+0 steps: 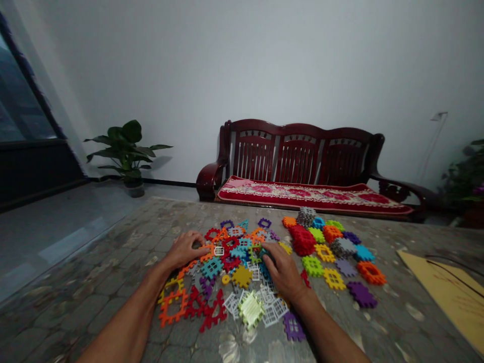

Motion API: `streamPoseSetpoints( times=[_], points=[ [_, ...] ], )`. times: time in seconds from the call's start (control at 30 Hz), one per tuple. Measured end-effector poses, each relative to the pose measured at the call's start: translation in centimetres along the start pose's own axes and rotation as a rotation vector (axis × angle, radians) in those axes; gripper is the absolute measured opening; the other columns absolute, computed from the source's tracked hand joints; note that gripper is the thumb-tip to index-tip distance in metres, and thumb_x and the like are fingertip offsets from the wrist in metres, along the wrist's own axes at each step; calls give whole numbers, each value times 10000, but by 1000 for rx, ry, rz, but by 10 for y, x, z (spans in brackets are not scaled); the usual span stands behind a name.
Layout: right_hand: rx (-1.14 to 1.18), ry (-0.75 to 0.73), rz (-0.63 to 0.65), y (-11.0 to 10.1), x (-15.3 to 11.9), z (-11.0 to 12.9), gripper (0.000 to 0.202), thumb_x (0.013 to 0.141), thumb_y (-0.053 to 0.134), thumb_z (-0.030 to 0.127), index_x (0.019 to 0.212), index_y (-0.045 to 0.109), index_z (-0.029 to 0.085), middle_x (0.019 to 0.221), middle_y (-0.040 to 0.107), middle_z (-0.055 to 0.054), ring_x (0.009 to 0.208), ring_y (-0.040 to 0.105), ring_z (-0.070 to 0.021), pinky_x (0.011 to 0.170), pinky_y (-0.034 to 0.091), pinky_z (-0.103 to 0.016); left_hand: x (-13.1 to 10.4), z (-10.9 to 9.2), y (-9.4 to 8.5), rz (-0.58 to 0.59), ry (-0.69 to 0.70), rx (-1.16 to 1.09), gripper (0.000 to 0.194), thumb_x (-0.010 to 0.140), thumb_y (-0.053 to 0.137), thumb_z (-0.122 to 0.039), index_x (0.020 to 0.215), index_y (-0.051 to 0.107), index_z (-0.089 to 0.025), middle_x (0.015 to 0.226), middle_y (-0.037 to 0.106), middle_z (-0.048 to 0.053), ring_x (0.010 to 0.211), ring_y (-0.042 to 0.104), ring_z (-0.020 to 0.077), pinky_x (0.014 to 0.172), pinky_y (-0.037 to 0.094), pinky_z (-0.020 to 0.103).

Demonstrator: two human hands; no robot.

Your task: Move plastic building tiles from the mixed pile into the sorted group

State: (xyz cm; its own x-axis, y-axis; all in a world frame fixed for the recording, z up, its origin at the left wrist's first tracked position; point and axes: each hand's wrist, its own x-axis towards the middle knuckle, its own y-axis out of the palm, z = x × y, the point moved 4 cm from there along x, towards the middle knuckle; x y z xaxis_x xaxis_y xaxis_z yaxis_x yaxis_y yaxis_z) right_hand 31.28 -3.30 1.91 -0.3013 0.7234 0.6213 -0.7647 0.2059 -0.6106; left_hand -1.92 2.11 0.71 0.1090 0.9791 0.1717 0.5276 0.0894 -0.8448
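Observation:
Many coloured toothed plastic pieces lie in a loose pile between my hands. My left hand (187,248) is at the pile's left side, its fingers curved at an orange piece (207,253); whether it grips it is unclear. On the right, my right hand (280,267) reaches over the pile, fingers bent beside a green piece (256,253), with the fingertips partly hidden. Nearer to me lie a pale green square (251,309), an olive piece (242,276) and white lattice pieces (273,308). A purple piece (294,326) rests below my right wrist.
Sorted pieces stand right of my right hand, including a red stack (302,240) and a grey stack (306,217). A yellow sheet (446,297) with a dark cord lies at the table's right. Beyond the table (102,282) are a wooden bench (295,156) and a potted plant (130,151).

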Motion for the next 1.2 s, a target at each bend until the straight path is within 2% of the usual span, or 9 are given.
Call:
streamPoseSetpoints(
  times=[0.13, 0.23, 0.43, 0.57, 0.7, 0.83, 0.97, 1.07, 1.2],
  points=[
    [9, -21, 26, 3, -1, 0, 333, 922, 503, 190, 1238, 597, 240, 1180, 678, -82, 1101, 628, -211, 970, 516, -392, 3, 7, -1, -81, -19, -149, 335, 627, 689, -538, 667, 652, -207, 877, 702, 60, 899, 612, 263, 873, 462, 368],
    [14, -12, 23, 4, -1, -3, 333, 919, 498, 179, 1231, 600, 240, 1170, 681, -84, 1092, 632, -215, 961, 520, -393, 4, 7, -2, -99, -73, -316, 348, 580, 717, -539, 609, 617, -206, 750, 689, 42, 789, 613, 239, 755, 491, 326],
    [54, 106, -15, 3, -1, -11, 299, 916, 479, 196, 1170, 633, 230, 1126, 696, -75, 1052, 653, -209, 940, 529, -371, 1, 6, -6, -165, -235, -543, 440, 524, 725, -578, 681, 576, -195, 609, 602, -18, 595, 560, 162, 564, 428, 258],
    [44, 228, -43, 2, -1, -18, 314, 922, 474, 256, 1191, 631, 215, 1169, 687, -82, 1100, 637, -225, 981, 505, -394, 0, 6, -3, -180, -300, -641, 497, 515, 718, -611, 738, 538, -206, 564, 569, -51, 530, 532, 139, 517, 377, 238],
    [45, 298, -70, 3, -3, -23, 373, 935, 446, 308, 1262, 594, 206, 1262, 649, -98, 1181, 598, -236, 1045, 457, -423, 2, 8, 0, -208, -306, -653, 496, 514, 715, -611, 737, 547, -201, 564, 595, -41, 537, 553, 145, 538, 394, 247],
    [86, 271, 22, 5, -2, -21, 432, 956, 433, 350, 1363, 512, 228, 1362, 579, -87, 1266, 531, -218, 1097, 402, -423, 5, 13, 3, -248, -310, -670, 494, 513, 712, -600, 753, 568, -194, 589, 640, -18, 576, 596, 164, 581, 433, 264],
    [100, 149, 109, 3, 4, -6, 480, 934, 514, 379, 1396, 486, 255, 1418, 523, -92, 1322, 466, -227, 1119, 362, -442, 6, 19, 6, -264, -325, -653, 486, 536, 706, -571, 816, 604, -186, 613, 676, -6, 605, 630, 183, 596, 456, 275],
    [62, 34, 224, 1, 9, 9, 534, 814, 697, 475, 1299, 595, 276, 1408, 536, -91, 1336, 439, -274, 1117, 338, -478, 6, 20, 6, -269, -318, -614, 467, 580, 684, -544, 866, 633, -180, 631, 692, 0, 626, 643, 190, 603, 459, 277],
    [52, -60, 475, 4, 10, 26, 675, 603, 822, 615, 1191, 678, 317, 1360, 587, -72, 1339, 417, -328, 1132, 262, -535, 5, 17, 4, -256, -307, -599, 453, 599, 663, -533, 873, 655, -173, 661, 705, 14, 645, 650, 192, 613, 464, 278]
  ],
)
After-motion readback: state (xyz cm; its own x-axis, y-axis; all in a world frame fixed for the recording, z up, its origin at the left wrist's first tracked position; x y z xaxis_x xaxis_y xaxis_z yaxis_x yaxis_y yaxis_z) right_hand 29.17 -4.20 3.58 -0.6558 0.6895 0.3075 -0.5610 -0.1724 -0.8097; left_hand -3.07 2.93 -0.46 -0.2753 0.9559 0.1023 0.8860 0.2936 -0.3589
